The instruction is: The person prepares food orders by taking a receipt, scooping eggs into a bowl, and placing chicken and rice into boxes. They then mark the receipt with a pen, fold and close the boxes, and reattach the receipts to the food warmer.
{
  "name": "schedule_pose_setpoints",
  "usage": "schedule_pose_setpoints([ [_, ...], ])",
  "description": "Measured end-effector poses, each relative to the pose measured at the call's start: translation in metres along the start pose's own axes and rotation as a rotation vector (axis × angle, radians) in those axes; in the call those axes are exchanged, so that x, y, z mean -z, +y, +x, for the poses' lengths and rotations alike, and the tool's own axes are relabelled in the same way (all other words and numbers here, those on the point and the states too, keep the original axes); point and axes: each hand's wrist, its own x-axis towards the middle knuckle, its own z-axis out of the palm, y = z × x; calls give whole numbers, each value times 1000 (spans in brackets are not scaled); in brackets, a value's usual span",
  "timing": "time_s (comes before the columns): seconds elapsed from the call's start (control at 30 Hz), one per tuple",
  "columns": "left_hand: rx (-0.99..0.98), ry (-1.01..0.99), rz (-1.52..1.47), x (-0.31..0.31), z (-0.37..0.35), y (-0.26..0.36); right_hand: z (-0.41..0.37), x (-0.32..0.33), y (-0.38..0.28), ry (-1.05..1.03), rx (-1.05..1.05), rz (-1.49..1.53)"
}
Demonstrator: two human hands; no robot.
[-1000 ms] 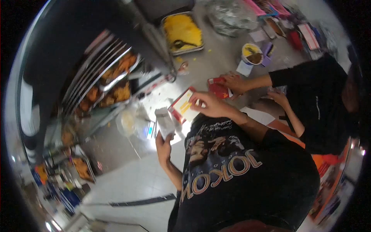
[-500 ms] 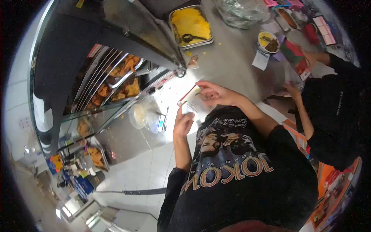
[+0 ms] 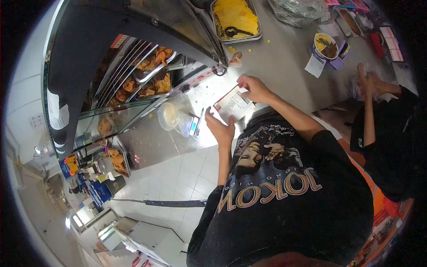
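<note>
In front of my chest, over the brightly lit counter, is a white printed paper slip (image 3: 233,103) with a red edge. My left hand (image 3: 221,129) supports its near left side, thumb underneath the lower edge and fingers along the left corner. At the far right corner, my right hand (image 3: 255,90) pinches the paper between thumb and fingers. Left of the slip stand a round translucent tub (image 3: 168,116) and a small scale with a lit blue display (image 3: 193,125). The fine print is too small to read.
A glass-sided warmer (image 3: 133,89) with trays of fried pieces stands at left. Beyond are a tray of yellow food (image 3: 235,20) with a black spoon, a filled paper bowl (image 3: 326,46) and a plastic bag (image 3: 298,11). A co-worker's hands (image 3: 368,82) are at the right.
My view has shifted, so the scene sits further right. The slip now shows more of its printed face, and my right fingers have closed on its corner. The co-worker's red-green packet is out of sight.
</note>
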Motion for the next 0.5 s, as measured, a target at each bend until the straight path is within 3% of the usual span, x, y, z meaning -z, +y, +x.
schedule_pose_setpoints([
  [0.03,-80,27,16,-4,4,-2,2,2,2,-15,-38,46],
  [0.13,-294,-220,321,-5,15,61,-3,10,11,-58,-165,154],
  [0.17,-360,-310,346,-19,19,50,-1,12,11,-67,-218,165],
  [0.2,-451,-346,460,-39,21,31,-1,0,36,5,-38,233],
  [0.23,-456,-332,490,-53,22,21,-2,4,39,11,-66,109],
  [0.27,-463,-312,523,-60,24,19,-11,18,31,114,49,-82],
  [0.33,-536,-273,515,-51,28,25,-29,56,16,263,3,21],
  [0.4,-563,-310,587,-45,31,30,-55,103,12,566,-195,223],
  [0.5,-573,-341,612,-42,34,39,-106,166,55,1148,-360,98],
])
